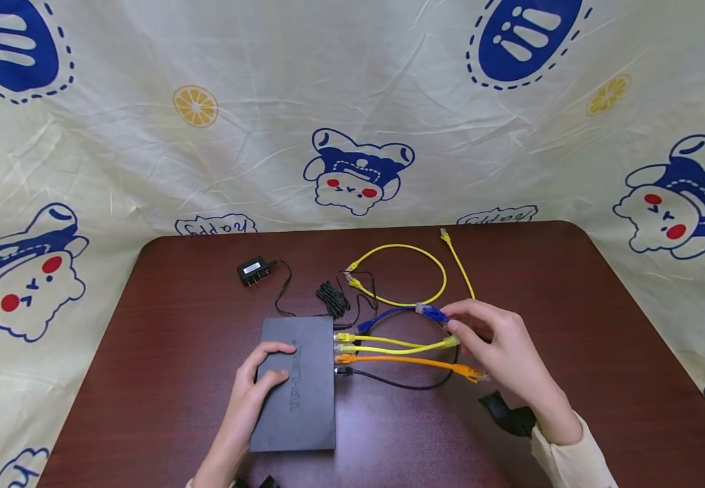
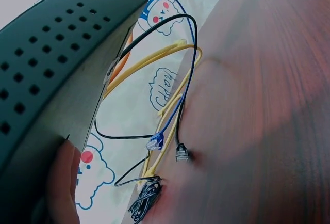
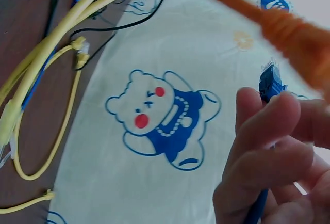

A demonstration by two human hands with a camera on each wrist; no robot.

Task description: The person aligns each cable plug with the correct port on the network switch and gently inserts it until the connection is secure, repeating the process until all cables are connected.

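Note:
A dark grey TP-LINK network switch (image 1: pixel 304 413) is in my left hand (image 1: pixel 257 386), thumb and a finger lying over its top. The left wrist view shows its vented side (image 2: pixel 51 53) and a fingertip at the lower edge. My right hand (image 1: pixel 505 346) pinches the blue plug (image 3: pixel 270 82) of a network cable between thumb and fingers, clear tip facing away. Two yellow cables (image 1: pixel 389 349), an orange cable (image 1: pixel 401 360) and a black cable (image 1: pixel 389 383) run from the switch's right side. The orange cable's far plug (image 1: pixel 474 373) hangs below the right hand.
A looped yellow cable (image 1: pixel 444 271) lies behind the right hand, beside another yellow cable (image 1: pixel 459 264) near the table's back edge. A black power adapter (image 1: pixel 253 270) sits at back left, its bundled cord (image 1: pixel 332 299) behind the switch. A patterned cloth (image 1: pixel 255 163) hangs beyond.

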